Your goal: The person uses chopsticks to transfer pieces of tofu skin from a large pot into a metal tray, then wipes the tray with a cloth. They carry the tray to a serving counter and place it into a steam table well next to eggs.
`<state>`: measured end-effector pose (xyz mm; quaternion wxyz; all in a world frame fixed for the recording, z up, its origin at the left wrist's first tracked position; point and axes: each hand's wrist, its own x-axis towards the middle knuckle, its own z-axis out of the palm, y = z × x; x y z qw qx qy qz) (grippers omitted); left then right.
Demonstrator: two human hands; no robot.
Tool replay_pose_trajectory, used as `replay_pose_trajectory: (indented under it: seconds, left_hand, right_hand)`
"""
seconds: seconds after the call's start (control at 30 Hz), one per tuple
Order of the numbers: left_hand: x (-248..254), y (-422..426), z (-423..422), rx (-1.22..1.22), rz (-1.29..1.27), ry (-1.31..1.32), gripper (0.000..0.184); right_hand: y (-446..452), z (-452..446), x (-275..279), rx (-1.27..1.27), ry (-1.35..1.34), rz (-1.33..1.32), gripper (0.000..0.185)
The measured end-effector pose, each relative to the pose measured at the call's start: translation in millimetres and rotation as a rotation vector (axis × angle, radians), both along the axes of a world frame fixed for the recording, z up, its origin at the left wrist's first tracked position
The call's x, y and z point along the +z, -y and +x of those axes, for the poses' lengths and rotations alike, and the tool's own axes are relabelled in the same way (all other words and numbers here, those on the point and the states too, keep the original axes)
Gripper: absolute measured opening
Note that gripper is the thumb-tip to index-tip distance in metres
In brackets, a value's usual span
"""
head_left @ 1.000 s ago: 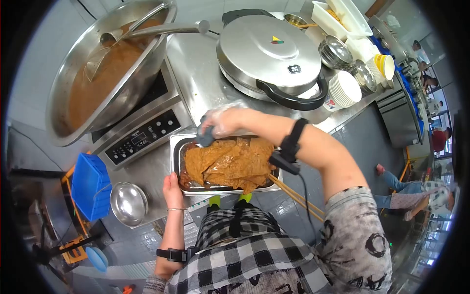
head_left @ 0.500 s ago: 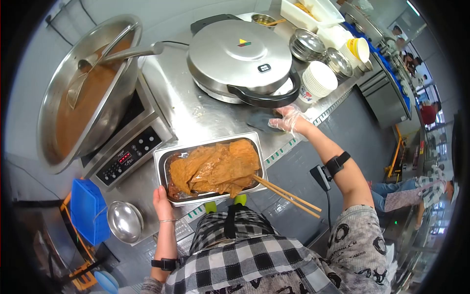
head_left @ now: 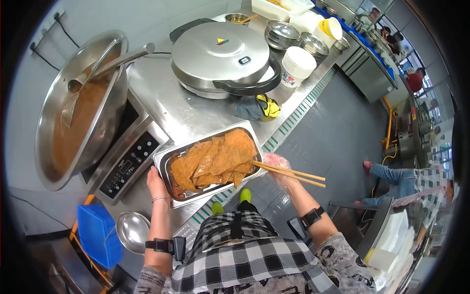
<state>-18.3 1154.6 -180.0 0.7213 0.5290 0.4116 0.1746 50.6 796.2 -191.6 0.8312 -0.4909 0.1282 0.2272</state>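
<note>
A rectangular metal tray (head_left: 161, 169) holds stacked brown, sauced sheets of food (head_left: 213, 159), and a pair of wooden chopsticks (head_left: 293, 175) sticks out over its right side. My bare left hand (head_left: 156, 184) grips the tray's left end, with its fingers partly hidden under the rim. At the right end, my right hand (head_left: 278, 169), in a clear plastic glove, holds the tray beneath the chopsticks. A grey and yellow cloth (head_left: 258, 107) lies crumpled on the counter behind the tray, below the handle of a round electric griddle (head_left: 220, 56).
A large metal basin (head_left: 81, 117) of brown liquid with ladles stands at the left, by an induction cooker (head_left: 128, 166). A metal bowl (head_left: 133, 232) and blue bin (head_left: 99, 235) are lower left. Paper bowls (head_left: 297, 66) stand at the back right. Another person (head_left: 404, 183) is at the far right.
My right hand has put the dark cloth down near the griddle and come back to the tray's right end. My left hand stays on the tray, which is now tilted more in view.
</note>
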Motion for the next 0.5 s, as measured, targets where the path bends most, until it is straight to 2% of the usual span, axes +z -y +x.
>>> replay_pose_trajectory:
  seconds: [0.07,0.13,0.27,0.33,0.5]
  left_hand:
    - [0.9,1.9,1.5,0.039,0.011,0.003,0.028]
    - [4.5,5.4,-0.6,0.034,-0.036,0.043,0.025]
    - [41.1,25.5,-8.4,-0.112,-0.099,0.119,0.019]
    - [54.6,39.3,-8.3,-0.167,-0.093,0.12,0.018]
    - [91.6,114.9,13.9,-0.299,-0.136,0.103,0.014]
  right_hand:
    - [-3.6,-4.9,4.4,-0.024,0.02,-0.025,0.034]
    - [-5.2,-15.0,6.4,-0.043,0.195,-0.131,0.04]
    - [17.1,-61.4,31.9,-0.144,0.138,-0.167,0.042]
    - [37.4,-75.1,45.3,-0.178,0.168,-0.183,0.051]
    - [95.8,-109.7,76.4,-0.443,0.105,-0.24,0.045]
